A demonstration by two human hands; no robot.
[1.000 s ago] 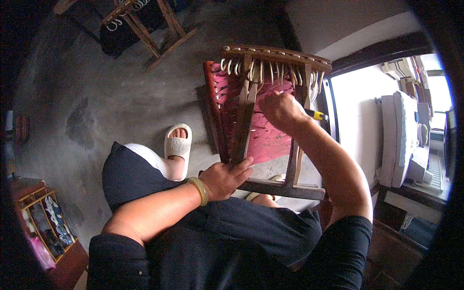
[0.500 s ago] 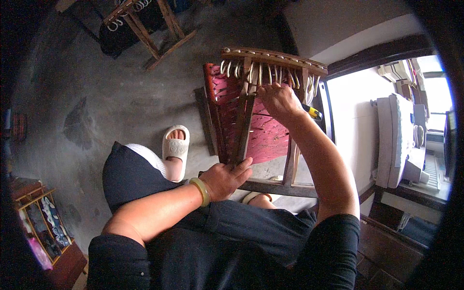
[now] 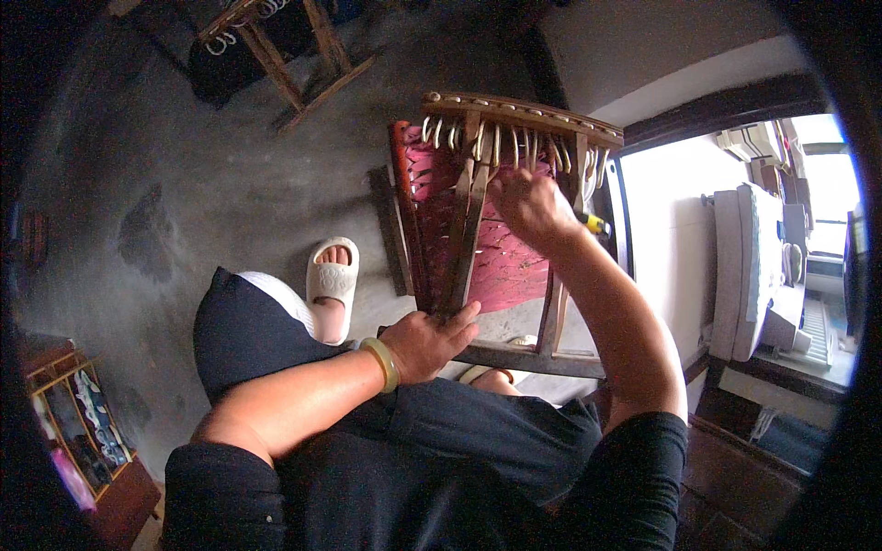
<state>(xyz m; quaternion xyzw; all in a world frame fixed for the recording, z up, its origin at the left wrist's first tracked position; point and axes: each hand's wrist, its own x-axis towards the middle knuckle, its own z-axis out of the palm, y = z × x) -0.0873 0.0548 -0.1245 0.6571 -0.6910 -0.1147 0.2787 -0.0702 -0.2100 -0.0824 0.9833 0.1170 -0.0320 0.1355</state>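
Observation:
A wooden folding stool frame [image 3: 469, 243] stands tilted before me, with a row of pale cords [image 3: 514, 145] looped through its far rail [image 3: 528, 115]. Pink woven material [image 3: 510, 262] with dark gaps spreads behind the bars. At the near end of the slanting middle bar, my left hand [image 3: 430, 342] is closed on the wood, its fingers lying across it. My right hand [image 3: 533, 207] is closed over the pink weave, just below the cords. From its wrist side sticks out the yellow-and-black handle of a tool [image 3: 597, 223]; the fist hides the rest.
Another wooden frame [image 3: 276, 78] with white loops stands at the far left. A shelf rack [image 3: 87, 422] is at the lower left. To the right, a doorway opens onto a bright area with a pale boxy object [image 3: 742, 266]. My slippered foot [image 3: 331, 280] is left of the stool.
My right hand has come slightly nearer to me, away from the cords, and the tool handle has moved with it. My left hand stays on the bar.

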